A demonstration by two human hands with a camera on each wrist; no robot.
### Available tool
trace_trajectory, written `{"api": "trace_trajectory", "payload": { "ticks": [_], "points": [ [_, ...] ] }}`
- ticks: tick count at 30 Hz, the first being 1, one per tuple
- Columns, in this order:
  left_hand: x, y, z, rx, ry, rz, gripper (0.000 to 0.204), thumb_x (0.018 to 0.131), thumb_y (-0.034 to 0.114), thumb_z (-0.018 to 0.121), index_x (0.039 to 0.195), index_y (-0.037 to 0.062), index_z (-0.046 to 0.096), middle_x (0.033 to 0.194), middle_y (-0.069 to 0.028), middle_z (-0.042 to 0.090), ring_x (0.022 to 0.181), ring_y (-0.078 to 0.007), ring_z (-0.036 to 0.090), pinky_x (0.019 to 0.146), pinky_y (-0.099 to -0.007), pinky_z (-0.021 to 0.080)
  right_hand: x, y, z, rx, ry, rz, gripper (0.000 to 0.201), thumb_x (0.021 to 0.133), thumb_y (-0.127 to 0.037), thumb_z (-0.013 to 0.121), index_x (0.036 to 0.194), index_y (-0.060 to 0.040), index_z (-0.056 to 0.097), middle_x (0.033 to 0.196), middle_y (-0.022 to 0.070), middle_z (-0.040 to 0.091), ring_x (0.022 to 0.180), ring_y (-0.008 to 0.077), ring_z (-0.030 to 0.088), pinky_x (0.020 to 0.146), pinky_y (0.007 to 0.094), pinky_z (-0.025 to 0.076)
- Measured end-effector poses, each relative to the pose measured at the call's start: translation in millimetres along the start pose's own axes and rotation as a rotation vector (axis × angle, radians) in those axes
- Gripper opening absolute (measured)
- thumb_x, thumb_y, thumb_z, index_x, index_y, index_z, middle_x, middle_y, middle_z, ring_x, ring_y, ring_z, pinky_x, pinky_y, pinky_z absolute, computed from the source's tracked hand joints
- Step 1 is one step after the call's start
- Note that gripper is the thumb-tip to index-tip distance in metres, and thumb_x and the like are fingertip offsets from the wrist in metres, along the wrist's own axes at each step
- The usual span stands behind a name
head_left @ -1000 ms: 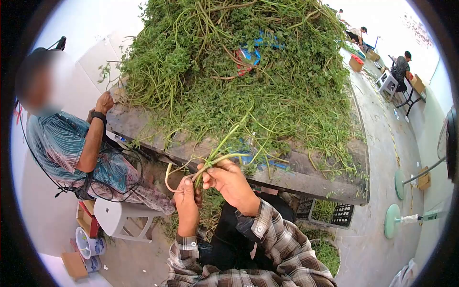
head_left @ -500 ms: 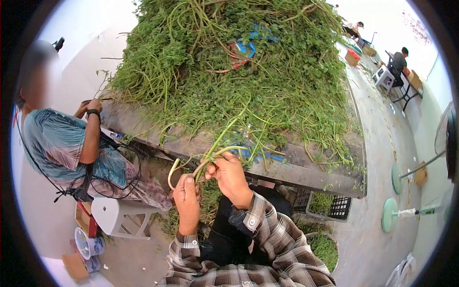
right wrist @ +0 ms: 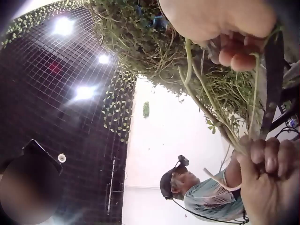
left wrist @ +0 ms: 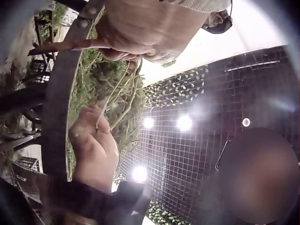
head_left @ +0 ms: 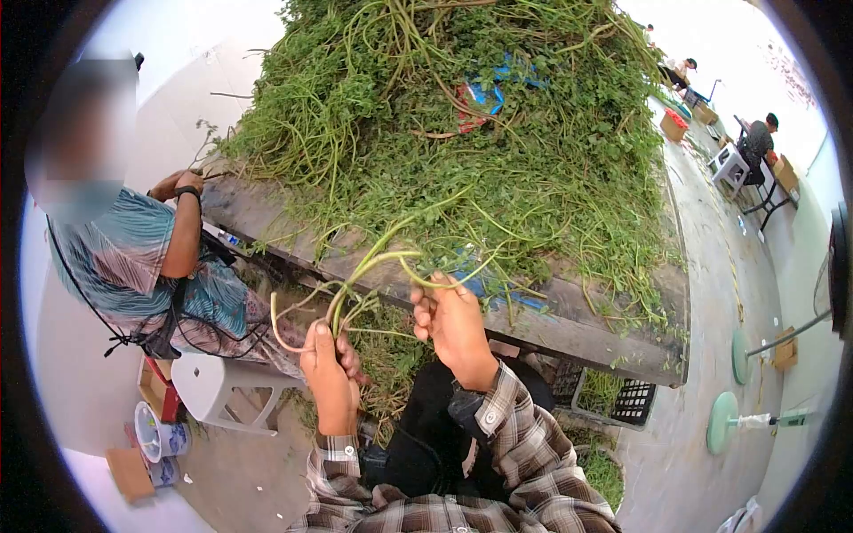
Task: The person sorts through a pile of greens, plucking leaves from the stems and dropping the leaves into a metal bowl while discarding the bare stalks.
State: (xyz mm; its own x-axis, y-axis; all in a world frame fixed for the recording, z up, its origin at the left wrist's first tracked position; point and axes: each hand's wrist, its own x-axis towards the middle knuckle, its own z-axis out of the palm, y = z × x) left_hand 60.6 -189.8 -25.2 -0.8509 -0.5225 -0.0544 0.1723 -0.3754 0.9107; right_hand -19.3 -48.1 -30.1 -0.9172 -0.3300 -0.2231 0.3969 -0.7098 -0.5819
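My left hand (head_left: 333, 373) holds a small bunch of leafy green stems (head_left: 369, 262) by their lower ends, thumb pressed over them. The stems fan up over the table's near edge, and one pale stem (head_left: 277, 329) bends out to the left. To the right, my right hand (head_left: 453, 329) has its fingers curled and pinches a thin stem (right wrist: 256, 93), which runs down to the left hand in the right wrist view. From the left wrist, the right hand (left wrist: 96, 145) shows beyond the left hand (left wrist: 150, 28), a stem end at its fingertips.
A large heap of greens (head_left: 533, 160) covers the wooden table (head_left: 613, 346). At left a person (head_left: 133, 258) works by a white stool (head_left: 227, 386). A black crate (head_left: 633, 401) stands under the table at right, near green fans (head_left: 724, 422).
My hands, close together on the stems earlier, have moved apart. The left went a little left with the bunch, the right a little right. The person at left still handles a stem.
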Motion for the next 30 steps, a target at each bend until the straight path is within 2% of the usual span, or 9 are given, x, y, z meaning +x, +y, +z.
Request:
{"api": "trace_trajectory", "payload": {
  "ticks": [3,7,10,12,15,16,21,23,30],
  "points": [
    [6,2,9,-0.056,-0.013,-0.014,0.026,0.095,0.027,0.045,0.093,0.0023,0.050,0.064,0.0020,0.042,0.046,-0.0030,0.035,0.037,-0.0169,0.027,-1,5,-3,-0.027,0.053,0.032,0.015,0.093,-0.020,0.046,0.097,-0.0062,0.051,0.065,-0.0008,0.042,0.048,0.0068,0.040,0.038,0.0222,0.031],
    [17,8,17,-0.098,-0.007,0.075,0.023,0.095,0.025,0.044,0.099,0.0021,0.049,0.071,-0.0003,0.048,0.047,-0.0029,0.036,0.038,-0.0165,0.028,-6,-3,-4,-0.216,0.072,-0.117,0.016,0.093,-0.022,0.047,0.091,-0.0066,0.051,0.060,-0.0036,0.036,0.044,0.0045,0.031,0.038,0.0196,0.024],
    [22,10,18,-0.105,-0.006,0.094,0.023,0.095,0.024,0.044,0.103,0.0027,0.048,0.074,-0.0007,0.049,0.047,-0.0028,0.036,0.037,-0.0165,0.028,-11,-2,-5,-0.155,-0.047,-0.108,0.020,0.092,-0.024,0.049,0.092,-0.0046,0.053,0.059,-0.0047,0.037,0.044,0.0035,0.031,0.038,0.0201,0.024],
    [23,8,16,-0.070,-0.010,0.064,0.023,0.095,0.024,0.044,0.104,0.0032,0.049,0.074,-0.0003,0.050,0.046,-0.0026,0.036,0.036,-0.0166,0.027,-14,-2,-3,-0.495,-0.203,-0.072,0.022,0.092,-0.025,0.051,0.093,-0.0030,0.055,0.058,-0.0057,0.039,0.044,0.0028,0.032,0.038,0.0202,0.024],
    [18,4,20,-0.029,-0.005,0.055,0.025,0.095,0.026,0.045,0.103,0.0032,0.049,0.073,0.0000,0.050,0.046,-0.0025,0.035,0.035,-0.0166,0.026,-12,11,7,-0.405,-0.274,0.041,0.024,0.093,-0.023,0.049,0.105,-0.0032,0.054,0.059,-0.0042,0.039,0.046,0.0036,0.034,0.040,0.0189,0.025],
    [17,1,16,-0.014,-0.019,0.012,0.027,0.094,0.029,0.046,0.103,0.0033,0.050,0.072,0.0006,0.049,0.046,-0.0024,0.036,0.036,-0.0162,0.026,-14,13,13,-0.406,-0.210,0.015,0.022,0.092,-0.024,0.051,0.099,-0.0031,0.054,0.059,-0.0054,0.040,0.044,0.0035,0.034,0.039,0.0188,0.025],
    [5,-3,15,0.025,-0.007,-0.033,0.031,0.093,0.030,0.048,0.107,0.0029,0.052,0.066,0.0032,0.043,0.046,-0.0018,0.034,0.037,-0.0169,0.026,-14,12,10,-0.222,-0.147,-0.042,0.019,0.093,-0.021,0.049,0.097,-0.0030,0.054,0.059,-0.0021,0.041,0.044,0.0057,0.037,0.040,0.0199,0.029],
    [2,-5,13,0.123,-0.095,-0.046,0.023,0.093,0.029,0.050,0.091,0.0064,0.052,0.062,0.0050,0.039,0.044,-0.0028,0.032,0.037,-0.0173,0.025,-14,7,7,-0.153,-0.146,-0.056,0.020,0.093,-0.021,0.048,0.092,-0.0026,0.055,0.060,-0.0012,0.042,0.043,0.0065,0.037,0.040,0.0215,0.030],
    [-6,-18,6,0.271,-0.177,-0.056,0.028,0.090,0.031,0.055,0.079,0.0056,0.054,0.055,0.0087,0.033,0.042,-0.0003,0.025,0.038,-0.0174,0.019,-10,1,-4,-0.079,-0.039,-0.083,0.018,0.092,-0.017,0.048,0.083,-0.0026,0.055,0.059,-0.0016,0.042,0.042,0.0051,0.034,0.039,0.0211,0.028]
  ]
}}
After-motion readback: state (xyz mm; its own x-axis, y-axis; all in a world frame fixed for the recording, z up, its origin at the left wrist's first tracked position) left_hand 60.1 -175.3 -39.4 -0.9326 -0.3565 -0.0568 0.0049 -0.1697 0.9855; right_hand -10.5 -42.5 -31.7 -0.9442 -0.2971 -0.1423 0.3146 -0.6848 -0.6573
